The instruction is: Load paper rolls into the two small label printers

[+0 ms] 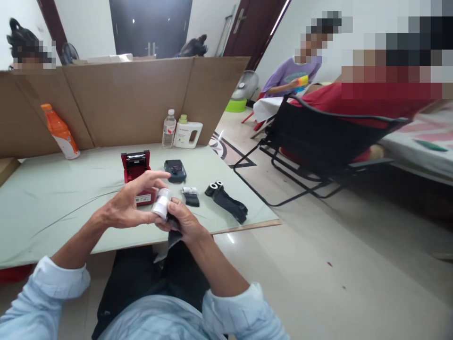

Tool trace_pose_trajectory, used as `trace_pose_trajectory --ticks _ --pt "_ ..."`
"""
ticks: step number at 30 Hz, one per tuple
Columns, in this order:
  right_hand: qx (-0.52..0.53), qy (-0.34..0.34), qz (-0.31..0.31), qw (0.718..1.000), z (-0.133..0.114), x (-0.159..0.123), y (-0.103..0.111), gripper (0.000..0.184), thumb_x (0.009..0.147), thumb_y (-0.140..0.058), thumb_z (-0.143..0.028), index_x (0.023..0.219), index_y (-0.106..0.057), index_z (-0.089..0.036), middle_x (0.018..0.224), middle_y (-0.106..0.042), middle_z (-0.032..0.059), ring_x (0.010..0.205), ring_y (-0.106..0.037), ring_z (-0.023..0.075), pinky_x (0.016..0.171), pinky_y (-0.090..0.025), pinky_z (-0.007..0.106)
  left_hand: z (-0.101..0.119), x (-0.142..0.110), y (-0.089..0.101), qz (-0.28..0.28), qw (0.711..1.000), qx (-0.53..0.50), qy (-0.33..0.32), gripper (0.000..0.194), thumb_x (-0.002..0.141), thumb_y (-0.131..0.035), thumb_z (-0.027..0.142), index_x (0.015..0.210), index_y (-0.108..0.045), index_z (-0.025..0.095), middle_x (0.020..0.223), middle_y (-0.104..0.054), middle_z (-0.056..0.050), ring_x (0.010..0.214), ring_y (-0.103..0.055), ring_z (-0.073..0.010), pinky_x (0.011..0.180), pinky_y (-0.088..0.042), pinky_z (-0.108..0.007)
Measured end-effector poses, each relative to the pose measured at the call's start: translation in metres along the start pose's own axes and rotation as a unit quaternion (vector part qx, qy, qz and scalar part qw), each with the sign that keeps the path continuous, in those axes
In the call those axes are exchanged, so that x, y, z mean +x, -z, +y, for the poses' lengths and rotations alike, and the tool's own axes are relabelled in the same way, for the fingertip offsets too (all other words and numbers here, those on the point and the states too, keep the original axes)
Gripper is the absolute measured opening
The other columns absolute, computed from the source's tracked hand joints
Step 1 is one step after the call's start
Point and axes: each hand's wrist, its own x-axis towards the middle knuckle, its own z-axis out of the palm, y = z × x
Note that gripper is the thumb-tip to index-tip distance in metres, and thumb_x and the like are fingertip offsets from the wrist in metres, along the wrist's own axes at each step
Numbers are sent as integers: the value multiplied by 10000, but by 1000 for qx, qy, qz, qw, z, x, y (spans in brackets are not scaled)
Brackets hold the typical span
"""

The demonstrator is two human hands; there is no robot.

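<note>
Holding a white roll [162, 203] between them, the two hands meet above the near part of the table [88, 208], in front of a red box [136, 172] with a raised lid. The left hand [132, 203] is curved widely around the roll, its thumb at the lower end and a finger stretched out above the top. The right hand [186, 222] pinches the roll narrowly from the other side, thumb on its surface; a dark strip [173, 240] hangs from beneath that hand.

Beyond the hands and to the right lies a dark device [175, 170]. Nearer is a small roll [189, 190] next to a short black strip [192, 199], and farther right a long black strip [230, 204] with two rolls [214, 186] at its far end.

At the back stand a clear bottle [169, 130] and a white jug [187, 134], side by side; well apart on the left, an orange bottle [61, 132] tilts toward a cardboard screen [130, 101]. Off to the right are a black chair [314, 134], a person in red [354, 101] and a person in purple [292, 73].
</note>
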Motion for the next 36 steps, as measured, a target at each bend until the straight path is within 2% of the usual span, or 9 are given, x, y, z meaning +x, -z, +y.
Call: trace_pose_trajectory --ticks 3,7,12,15,20,24,29,32,36 --pt "-15 -11 -1 1000 -5 2 3 613 693 -862 -751 739 -649 -178 545 -521 -58 420 -349 51 422 -290 216 -9 -2 -6 51 998 -44 8 782 866 -778 284 1550 -401 256 1230 -703 -107 1039 -709 -227 898 -584 -358" --pt "-154 -44 14 987 -27 7 12 534 678 -931 -632 763 -728 -145 642 -632 -9 541 -491 83 489 -359 214 3 7 8 -9 994 107 5 592 828 -746 173 1397 -591 232 1222 -714 -93 1153 -673 -267 1043 -545 -443" --pt "-55 -21 10 998 -9 10 11 623 623 -913 -733 697 -656 -171 536 -524 -55 441 -368 61 429 -288 221 -2 5 8 11 999 34 7 680 823 -788 241 1451 -527 228 1234 -697 -94 1099 -694 -230 957 -601 -372" --pt "-46 -46 6 998 3 10 14 639 632 -897 -755 689 -643 -171 530 -540 -42 428 -369 63 421 -281 223 -12 -2 3 9 1000 1 28 683 840 -779 262 1465 -504 232 1224 -694 -88 1080 -708 -217 916 -616 -348" --pt "-137 -65 -4 988 -15 12 20 589 660 -920 -685 799 -742 -141 701 -669 15 593 -535 102 547 -404 224 6 1 14 -57 984 166 11 646 842 -683 144 1463 -527 226 1268 -696 -103 1133 -687 -244 1005 -577 -414" --pt "-157 -44 -17 986 -26 12 13 512 699 -915 -636 797 -761 -158 730 -675 4 652 -558 116 606 -448 233 23 5 20 -78 964 253 -21 641 852 -647 106 1470 -514 209 1216 -708 -107 1147 -678 -269 1042 -545 -461" --pt "-85 -14 -25 996 -16 -1 -1 518 680 -932 -636 748 -721 -168 652 -607 -27 571 -490 88 552 -432 218 26 -1 16 -34 987 148 -46 640 846 -716 158 1459 -541 218 1262 -711 -110 1148 -686 -262 1022 -561 -414" --pt "-28 -1 -15 999 -6 -9 -10 555 662 -931 -666 728 -687 -172 597 -548 -47 501 -419 69 495 -391 213 24 -6 12 0 999 44 -32 692 798 -807 195 1447 -569 227 1263 -715 -104 1076 -709 -237 950 -595 -361" --pt "5 9 2 1000 6 -16 -21 600 619 -936 -699 742 -688 -166 632 -571 -24 527 -448 76 502 -397 215 18 -16 0 31 998 -49 -4 716 754 -894 279 1409 -608 242 1275 -700 -106 1083 -716 -239 948 -607 -357"
